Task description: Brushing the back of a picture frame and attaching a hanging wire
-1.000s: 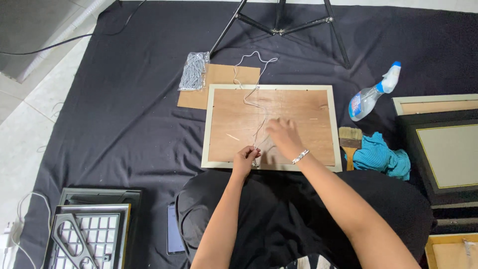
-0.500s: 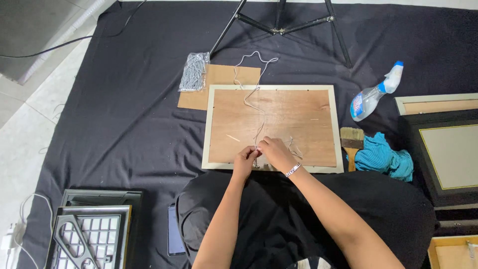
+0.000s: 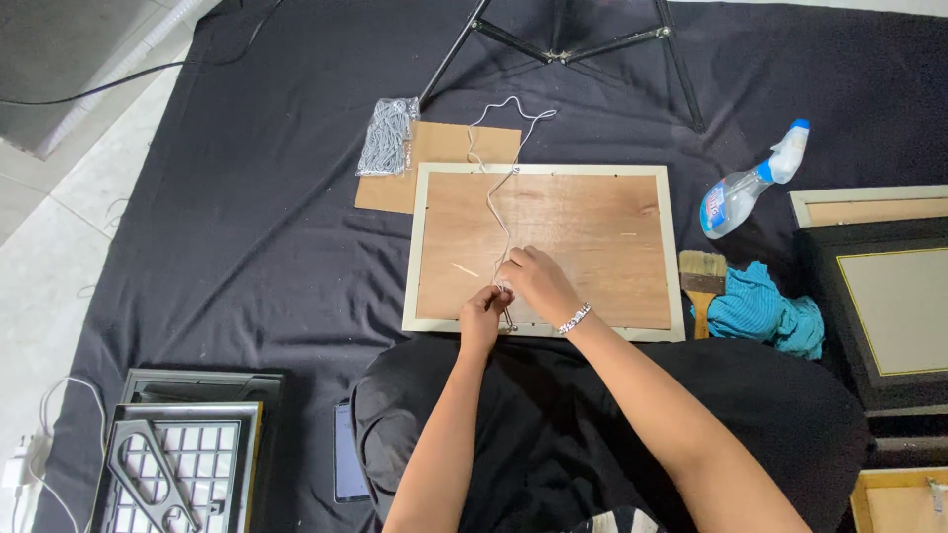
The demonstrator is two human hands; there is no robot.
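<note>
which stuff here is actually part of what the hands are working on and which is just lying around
In use:
left hand and right hand, pinching the white string together
picture frame, lying back side up under the hands

Lying about:
spray bottle
paintbrush
teal cloth
bag of metal bits
cardboard piece
phone

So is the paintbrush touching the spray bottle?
Apart. The head view shows the paintbrush lying beside the frame's right edge, with a plain strip of bare black cloth between its bristles and the spray bottle above it.

Probably home framing workspace: tiled floor, black cloth (image 3: 227, 197), picture frames (image 3: 541, 252).
</note>
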